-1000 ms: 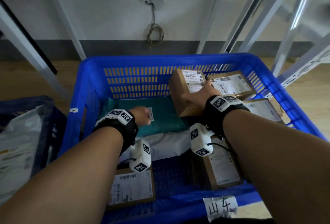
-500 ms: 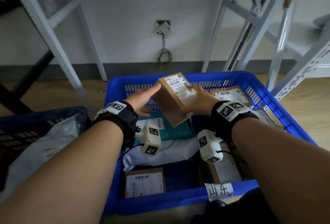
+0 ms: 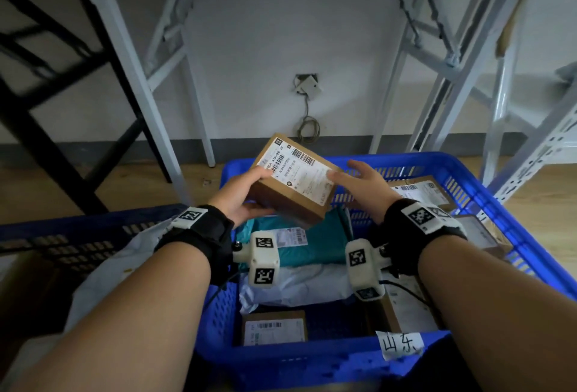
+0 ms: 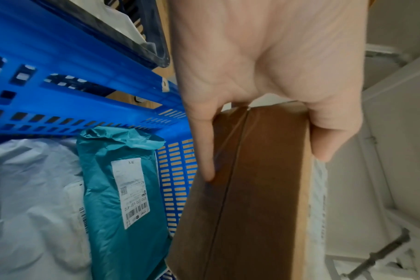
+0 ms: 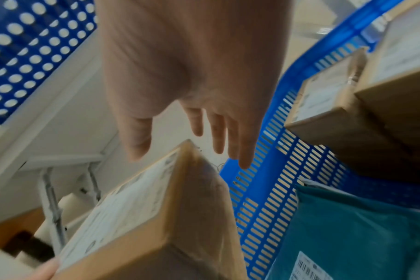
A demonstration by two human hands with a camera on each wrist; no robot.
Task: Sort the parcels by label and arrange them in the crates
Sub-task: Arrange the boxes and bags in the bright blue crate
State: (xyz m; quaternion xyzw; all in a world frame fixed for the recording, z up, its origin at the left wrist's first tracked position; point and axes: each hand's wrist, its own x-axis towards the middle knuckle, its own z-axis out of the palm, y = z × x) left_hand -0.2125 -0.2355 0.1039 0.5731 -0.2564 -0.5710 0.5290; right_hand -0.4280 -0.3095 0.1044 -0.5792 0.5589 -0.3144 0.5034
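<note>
A brown cardboard parcel (image 3: 293, 179) with a white shipping label on top hangs tilted above the far part of the blue crate (image 3: 468, 192). My left hand (image 3: 256, 192) grips its left end, thumb on the label and fingers underneath; the left wrist view shows that left hand (image 4: 264, 166) clamped round the parcel (image 4: 252, 189). Beside the parcel's right corner my right hand (image 3: 343, 170) is spread with straight fingers. In the right wrist view the right hand (image 5: 185, 149) hovers just off the parcel's corner (image 5: 180, 217), holding nothing.
The crate holds a teal mailer (image 3: 315, 245), a white mailer (image 3: 296, 285), a small box (image 3: 274, 327) near the front, and more boxes (image 3: 418, 188) at the right. A handwritten tag (image 3: 401, 345) is on its front rim. A dark crate (image 3: 62, 235) with bags stands left.
The parcel has risen out of the crate and turned label-up. My left hand has taken hold of it and my right hand has let go and opened. The view tilted up.
</note>
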